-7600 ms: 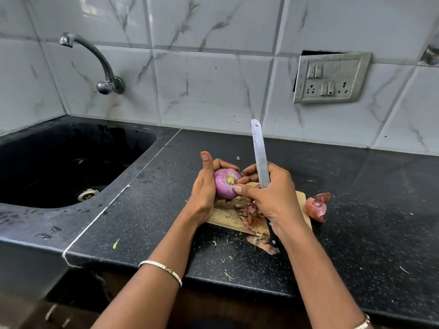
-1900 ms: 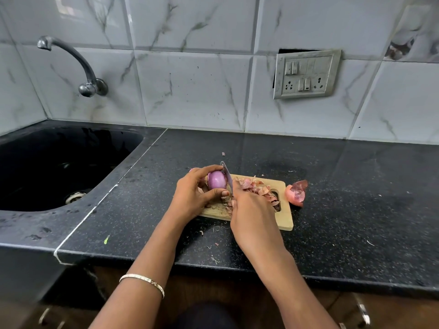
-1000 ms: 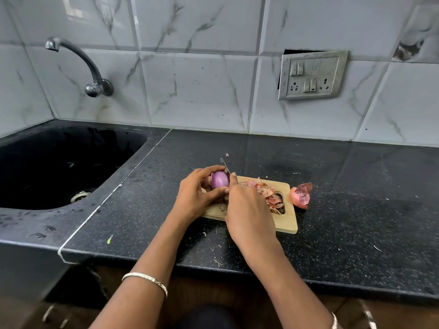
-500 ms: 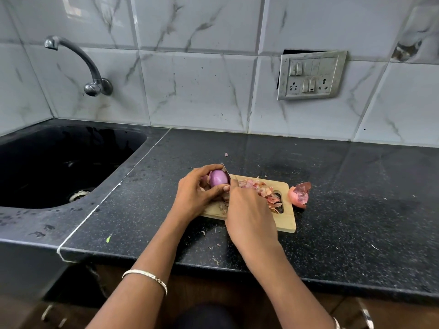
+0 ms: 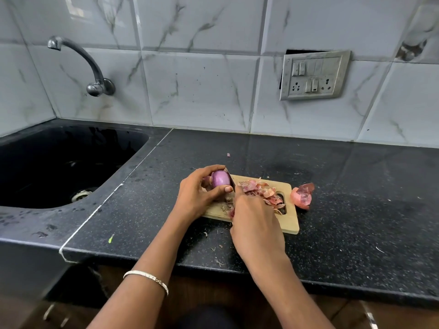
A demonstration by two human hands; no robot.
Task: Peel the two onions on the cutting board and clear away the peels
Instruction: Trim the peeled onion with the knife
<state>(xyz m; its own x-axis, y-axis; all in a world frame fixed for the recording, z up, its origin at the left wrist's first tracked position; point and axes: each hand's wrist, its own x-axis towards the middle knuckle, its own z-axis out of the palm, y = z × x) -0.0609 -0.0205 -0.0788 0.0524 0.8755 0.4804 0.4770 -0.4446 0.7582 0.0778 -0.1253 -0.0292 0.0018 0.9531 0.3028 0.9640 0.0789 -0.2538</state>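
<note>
Main thing that could go wrong: the knife (image 5: 232,181) blade is wedged right between the onion (image 5: 221,178) and the tip of the left thumb, basically touching both. If the blade skids on that slick peeled surface, it goes straight into the thumb. The onion is also only pinched, not resting on anything, so a hard push could pop it out of the fingers and onto the counter (image 5: 356,210).

The left hand (image 5: 198,192) is clamped on the onion, fingertips curled over the top and thumb pressing from below. The right hand (image 5: 257,225) is curled closed just right of that thumb. The handle is hidden under it, but only a sliver of blade pokes out past the knuckles, so I'd say it's gripping the knife.

The onion itself looks mostly done: smooth, shiny purple, no papery skin on the side I can see. The far side is hidden by the fingers.

The peels (image 5: 260,192) are piled just beyond the right knuckles on the cutting board (image 5: 288,223), and a bigger pink piece (image 5: 302,195) sits off the board's far end. Not cleared yet.
</note>
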